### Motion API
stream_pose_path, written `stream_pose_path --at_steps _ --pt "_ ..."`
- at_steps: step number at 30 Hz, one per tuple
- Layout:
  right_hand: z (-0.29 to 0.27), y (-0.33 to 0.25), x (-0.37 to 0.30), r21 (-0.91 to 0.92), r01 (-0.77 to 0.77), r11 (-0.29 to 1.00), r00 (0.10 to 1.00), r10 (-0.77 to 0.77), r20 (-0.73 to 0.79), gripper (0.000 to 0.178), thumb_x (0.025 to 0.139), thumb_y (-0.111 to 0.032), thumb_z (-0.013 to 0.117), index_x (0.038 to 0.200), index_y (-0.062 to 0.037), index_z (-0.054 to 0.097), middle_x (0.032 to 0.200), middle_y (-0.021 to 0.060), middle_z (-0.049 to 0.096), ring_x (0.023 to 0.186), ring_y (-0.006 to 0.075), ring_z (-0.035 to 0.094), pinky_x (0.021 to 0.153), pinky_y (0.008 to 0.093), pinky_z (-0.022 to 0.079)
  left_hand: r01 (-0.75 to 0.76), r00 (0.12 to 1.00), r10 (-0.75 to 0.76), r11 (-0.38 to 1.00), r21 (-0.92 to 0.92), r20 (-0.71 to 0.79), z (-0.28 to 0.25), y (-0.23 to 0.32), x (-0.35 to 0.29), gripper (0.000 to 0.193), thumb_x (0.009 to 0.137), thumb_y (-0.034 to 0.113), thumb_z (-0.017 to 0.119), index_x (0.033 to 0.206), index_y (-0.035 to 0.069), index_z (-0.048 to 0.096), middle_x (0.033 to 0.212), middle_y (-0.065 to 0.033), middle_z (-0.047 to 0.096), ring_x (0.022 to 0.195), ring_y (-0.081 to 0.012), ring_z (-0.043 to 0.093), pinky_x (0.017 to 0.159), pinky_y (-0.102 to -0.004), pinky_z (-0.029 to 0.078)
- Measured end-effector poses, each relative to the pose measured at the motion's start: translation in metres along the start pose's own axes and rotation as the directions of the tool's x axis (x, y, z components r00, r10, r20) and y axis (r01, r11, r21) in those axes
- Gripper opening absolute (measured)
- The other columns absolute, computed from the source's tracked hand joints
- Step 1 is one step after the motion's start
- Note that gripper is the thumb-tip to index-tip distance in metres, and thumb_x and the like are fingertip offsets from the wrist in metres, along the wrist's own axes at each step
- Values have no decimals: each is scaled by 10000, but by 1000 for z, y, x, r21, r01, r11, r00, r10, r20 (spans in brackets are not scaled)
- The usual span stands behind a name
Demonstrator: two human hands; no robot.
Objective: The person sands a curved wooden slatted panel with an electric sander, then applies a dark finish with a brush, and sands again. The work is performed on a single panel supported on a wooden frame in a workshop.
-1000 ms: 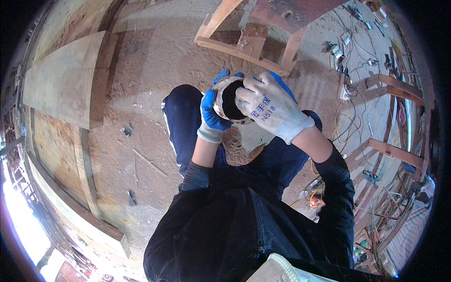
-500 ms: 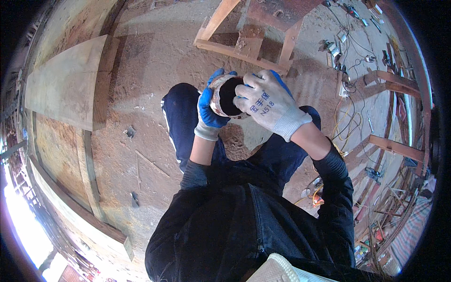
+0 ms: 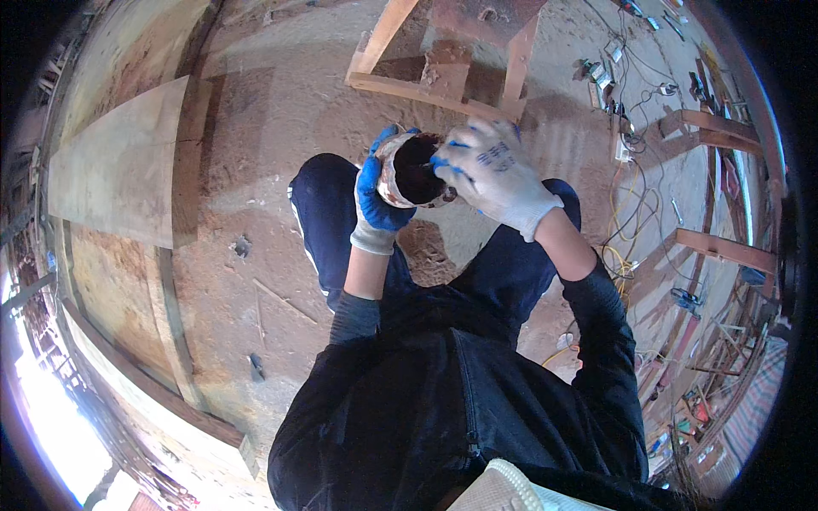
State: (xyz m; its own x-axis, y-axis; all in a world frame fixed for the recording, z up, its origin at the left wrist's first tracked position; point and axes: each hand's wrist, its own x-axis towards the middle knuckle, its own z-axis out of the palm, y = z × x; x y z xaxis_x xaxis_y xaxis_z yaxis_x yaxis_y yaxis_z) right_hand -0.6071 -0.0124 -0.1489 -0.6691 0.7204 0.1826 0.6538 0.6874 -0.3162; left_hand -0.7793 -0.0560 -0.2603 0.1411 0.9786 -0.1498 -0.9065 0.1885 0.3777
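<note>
The left hand (image 3: 376, 198) grasped a rust-mottled white cylindrical container (image 3: 391, 177), fingers wrapped around its left outer wall. The right hand (image 3: 497, 175) held bent fingers at the mouth's right edge — whether they pinched anything could not be told. Blurred blue printing (image 3: 494, 157) marked the right glove (image 3: 514, 194). Beyond stood a wooden frame (image 3: 424, 94).

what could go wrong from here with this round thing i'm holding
The left hand grips the round container by its side, above the floor, so it might drop if that grip slips. The right hand has its fingertips at the opening, where the rim looks rough and could snag the glove. Loose yellow cable lies off to the right and might catch a foot.
</note>
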Motion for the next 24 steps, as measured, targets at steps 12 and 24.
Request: stream_pose_path --at_steps 12,24 --pt "-16 12 -9 555 -313 771 942 325 79 264 841 -291 633 914 -40 670 875 149 609 838 316 566 781 424 434 55 998 -42 961 -270 55 10 -7 4 593 882 348 597 1357 51 402 1329 -175 495 1227 -334 483 1050 -502 381" --pt "-26 -29 3 0 -149 989 988 149 -43 213 853 -295 601 939 -114 672 922 69 626 950 263 564 866 434 419 -21 998 27 994 -107 58 3 -7 -1 727 845 522 556 1411 110 359 1398 -171 428 1258 -349 447 1041 -527 373"
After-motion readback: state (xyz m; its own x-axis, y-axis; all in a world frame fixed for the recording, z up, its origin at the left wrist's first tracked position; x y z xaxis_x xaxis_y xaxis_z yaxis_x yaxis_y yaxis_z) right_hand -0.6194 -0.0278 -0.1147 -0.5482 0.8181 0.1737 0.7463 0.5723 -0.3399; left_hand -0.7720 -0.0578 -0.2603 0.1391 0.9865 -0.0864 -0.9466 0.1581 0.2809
